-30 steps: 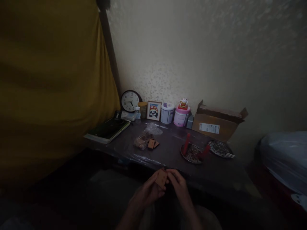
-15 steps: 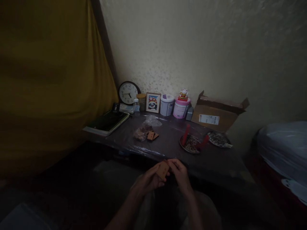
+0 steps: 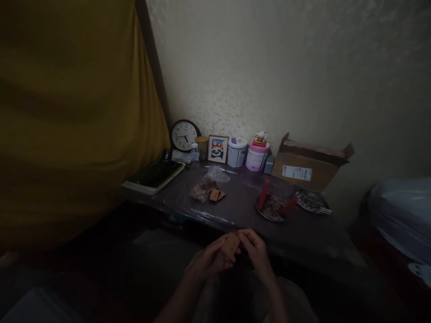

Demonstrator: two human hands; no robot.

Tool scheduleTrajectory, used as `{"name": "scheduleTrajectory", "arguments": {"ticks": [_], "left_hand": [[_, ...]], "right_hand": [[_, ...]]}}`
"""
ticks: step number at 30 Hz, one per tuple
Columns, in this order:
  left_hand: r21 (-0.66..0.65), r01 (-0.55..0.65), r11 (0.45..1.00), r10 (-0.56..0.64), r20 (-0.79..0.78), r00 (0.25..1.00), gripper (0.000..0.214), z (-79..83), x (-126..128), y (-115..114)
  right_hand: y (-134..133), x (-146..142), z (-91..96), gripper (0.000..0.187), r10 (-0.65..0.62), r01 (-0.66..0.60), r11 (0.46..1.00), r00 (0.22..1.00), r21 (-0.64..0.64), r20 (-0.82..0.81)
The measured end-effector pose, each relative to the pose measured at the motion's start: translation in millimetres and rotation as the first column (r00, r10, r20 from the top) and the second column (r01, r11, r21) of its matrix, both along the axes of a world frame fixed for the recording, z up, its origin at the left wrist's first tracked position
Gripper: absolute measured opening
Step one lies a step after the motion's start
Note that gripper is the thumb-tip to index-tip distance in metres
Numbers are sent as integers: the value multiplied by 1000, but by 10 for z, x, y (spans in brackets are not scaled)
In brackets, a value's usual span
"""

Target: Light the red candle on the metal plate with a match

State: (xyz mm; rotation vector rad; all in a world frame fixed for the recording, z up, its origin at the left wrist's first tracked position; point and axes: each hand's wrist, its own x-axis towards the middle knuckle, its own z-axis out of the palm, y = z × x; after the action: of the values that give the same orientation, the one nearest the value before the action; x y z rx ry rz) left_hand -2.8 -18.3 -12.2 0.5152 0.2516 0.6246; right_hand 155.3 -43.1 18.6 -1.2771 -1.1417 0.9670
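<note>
Both your hands meet at one tan, card-like piece (image 3: 230,246), out in front of the desk's near edge and below its top. Your left hand (image 3: 213,259) is closed on it, thumb across the upper side, fingers beneath. Your right hand (image 3: 255,251) is nearly closed, fingertips drawn together at the red trim (image 3: 235,233) along the piece's top edge; whether they grip it is too dark to tell.

Beyond your hands, on the desk (image 3: 235,204), more tan pieces (image 3: 214,194) lie beside a clear plastic bag (image 3: 217,174). To their right, two red tubes (image 3: 264,194) stand at a round metal dish (image 3: 272,216), one upright, one tilted. Farther back you have a wall clock (image 3: 184,136), a framed panda picture (image 3: 217,149), a pink-lidded tin (image 3: 256,159) topped by a cat figurine (image 3: 260,138), and an open cardboard box (image 3: 299,168).
</note>
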Motion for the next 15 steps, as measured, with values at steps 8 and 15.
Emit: {"name": "scheduleTrajectory", "arguments": {"ticks": [8,15], "left_hand": [[10,-9,1000,9,5,1000,38,-34,-23,12],[22,-2,1000,3,-17,1000,38,-38,-32,19]], "right_hand": [[-27,-8,38,26,15,-21,999,992,46,127],[-46,13,-15,16,43,-57,996,977,61,209]]}}
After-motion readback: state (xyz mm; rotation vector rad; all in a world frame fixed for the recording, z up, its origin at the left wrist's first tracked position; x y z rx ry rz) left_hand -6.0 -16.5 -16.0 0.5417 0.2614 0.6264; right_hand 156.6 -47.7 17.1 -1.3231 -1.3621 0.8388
